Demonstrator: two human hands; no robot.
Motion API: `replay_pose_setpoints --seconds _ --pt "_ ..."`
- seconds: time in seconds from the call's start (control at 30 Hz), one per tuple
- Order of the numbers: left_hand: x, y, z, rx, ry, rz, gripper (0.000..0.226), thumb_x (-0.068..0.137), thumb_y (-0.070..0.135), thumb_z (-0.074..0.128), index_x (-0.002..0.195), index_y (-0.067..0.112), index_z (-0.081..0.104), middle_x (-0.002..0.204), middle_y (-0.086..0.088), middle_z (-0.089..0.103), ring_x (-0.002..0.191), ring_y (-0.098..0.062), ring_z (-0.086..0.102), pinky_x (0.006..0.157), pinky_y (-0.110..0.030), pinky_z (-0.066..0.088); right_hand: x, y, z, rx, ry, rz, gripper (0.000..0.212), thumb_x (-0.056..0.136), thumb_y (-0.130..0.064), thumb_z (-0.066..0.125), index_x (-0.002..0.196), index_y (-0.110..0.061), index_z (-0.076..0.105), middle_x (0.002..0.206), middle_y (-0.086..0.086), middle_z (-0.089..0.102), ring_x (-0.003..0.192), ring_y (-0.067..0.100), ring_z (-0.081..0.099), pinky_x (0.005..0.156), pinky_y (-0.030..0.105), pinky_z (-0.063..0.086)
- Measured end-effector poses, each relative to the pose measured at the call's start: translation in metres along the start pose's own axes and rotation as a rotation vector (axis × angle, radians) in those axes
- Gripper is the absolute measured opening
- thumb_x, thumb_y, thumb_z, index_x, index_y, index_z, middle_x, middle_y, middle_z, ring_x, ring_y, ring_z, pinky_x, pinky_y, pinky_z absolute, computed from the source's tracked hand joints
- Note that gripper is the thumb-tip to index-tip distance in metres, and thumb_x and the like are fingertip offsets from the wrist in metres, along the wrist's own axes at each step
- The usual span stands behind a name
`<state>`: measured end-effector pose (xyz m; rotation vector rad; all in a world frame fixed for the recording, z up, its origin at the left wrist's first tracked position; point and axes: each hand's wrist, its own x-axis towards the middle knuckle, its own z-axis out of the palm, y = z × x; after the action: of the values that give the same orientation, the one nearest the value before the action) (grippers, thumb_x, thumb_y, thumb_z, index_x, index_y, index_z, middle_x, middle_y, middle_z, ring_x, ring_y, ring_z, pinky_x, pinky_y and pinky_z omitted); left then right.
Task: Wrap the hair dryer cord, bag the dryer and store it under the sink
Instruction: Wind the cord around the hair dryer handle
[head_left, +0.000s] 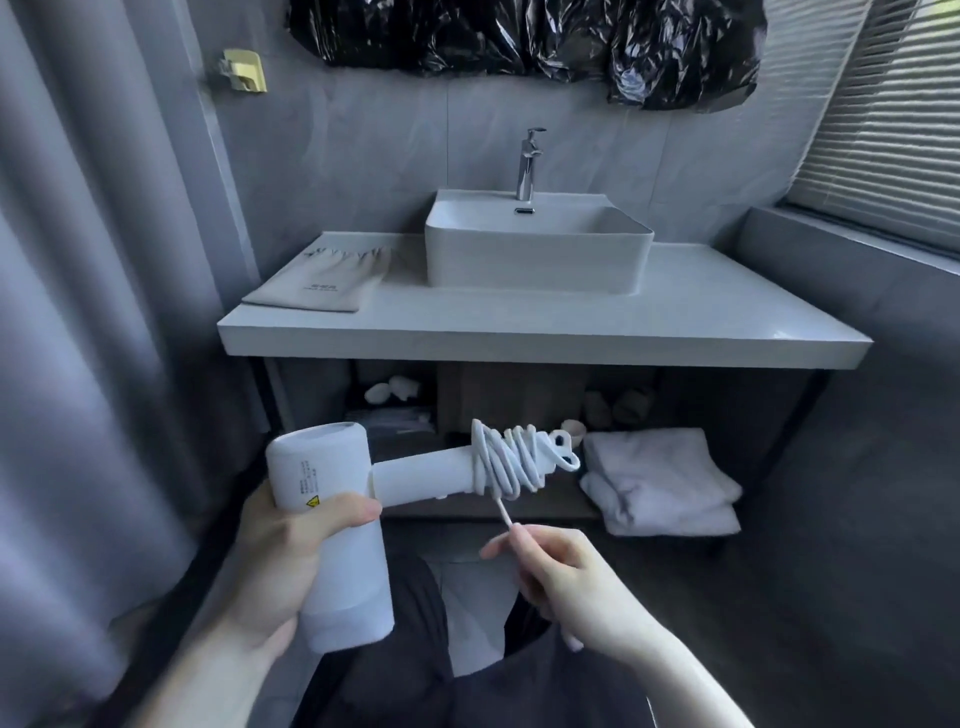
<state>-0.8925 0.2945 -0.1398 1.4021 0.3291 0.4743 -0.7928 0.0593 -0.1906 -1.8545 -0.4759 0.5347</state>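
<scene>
We held the white hair dryer (332, 525) by its barrel in our left hand (280, 566) before the vanity's front edge while our right hand (561, 577) pinched the cord (506, 460), best kept taut and wound snugly round the handle.

White counter (675, 312) on dark legs. Basin (537, 254) toward the back edge, near the middle, tap (529, 163) at its rear rim. Flat cloth pouch (324, 283) at the left end, close beside the basin, reaching almost to the front edge. Shelf (493, 512) below the counter; folded towels (662, 480) stacked at its right end, small pale items, too dim to identify, along the back.
</scene>
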Motion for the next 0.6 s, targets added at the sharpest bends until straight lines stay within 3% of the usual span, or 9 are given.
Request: replay_pose_setpoints --seconds 0.17,0.27,0.33,0.47,0.6 --pt "0.0 -0.028 -0.02 0.02 0.155 -0.116 0.046 0.047 0.025 0.085 0.085 0.006 0.068 0.079 -0.006 0.066 0.075 -0.027 0.065 0.071 -0.042 0.05 -0.029 0.008 0.014 -0.132 -0.058 0.072 0.039 0.112 -0.037 0.047 0.097 -0.02 0.078 0.054 -0.008 0.043 0.041 0.009 0.042 0.038 0.017 0.036" --pt "-0.003 -0.044 -0.028 0.047 0.226 -0.168 0.036 0.056 0.02 0.082 0.09 0.012 0.07 0.081 -0.003 0.066 0.077 -0.027 0.064 0.07 -0.038 0.05 -0.037 0.009 0.015 -0.297 -0.047 0.015 0.037 0.11 -0.039 0.049 0.09 -0.021 0.075 0.054 -0.005 0.043 0.046 0.009 0.046 0.048 0.022 0.041" --pt "-0.005 -0.055 -0.031 0.091 0.255 -0.191 0.04 0.056 0.021 0.081 0.093 0.011 0.071 0.082 -0.003 0.068 0.077 -0.027 0.065 0.067 -0.035 0.051 -0.04 0.011 0.014 -0.386 -0.043 -0.043 0.034 0.109 -0.039 0.05 0.089 -0.024 0.074 0.058 -0.003 0.045 0.051 0.007 0.041 0.054 0.028 0.038" --pt "-0.011 -0.074 -0.034 0.205 0.268 -0.206 0.048 0.053 0.022 0.082 0.099 0.01 0.069 0.085 -0.006 0.067 0.075 -0.028 0.065 0.064 -0.035 0.052 -0.047 0.007 0.014 -0.492 -0.074 -0.069 0.026 0.107 -0.041 0.054 0.095 -0.027 0.073 0.074 0.009 0.063 0.057 0.01 0.043 0.056 0.026 0.037" --pt "-0.019 -0.086 -0.034 0.306 0.243 -0.21 0.048 0.055 0.018 0.085 0.1 0.018 0.069 0.09 -0.01 0.075 0.08 -0.033 0.072 0.067 -0.042 0.057 -0.052 0.001 0.008 -0.511 -0.025 -0.11 0.013 0.103 -0.039 0.061 0.101 -0.032 0.073 0.083 -0.001 0.071 0.069 0.018 0.058 0.064 0.027 0.048"
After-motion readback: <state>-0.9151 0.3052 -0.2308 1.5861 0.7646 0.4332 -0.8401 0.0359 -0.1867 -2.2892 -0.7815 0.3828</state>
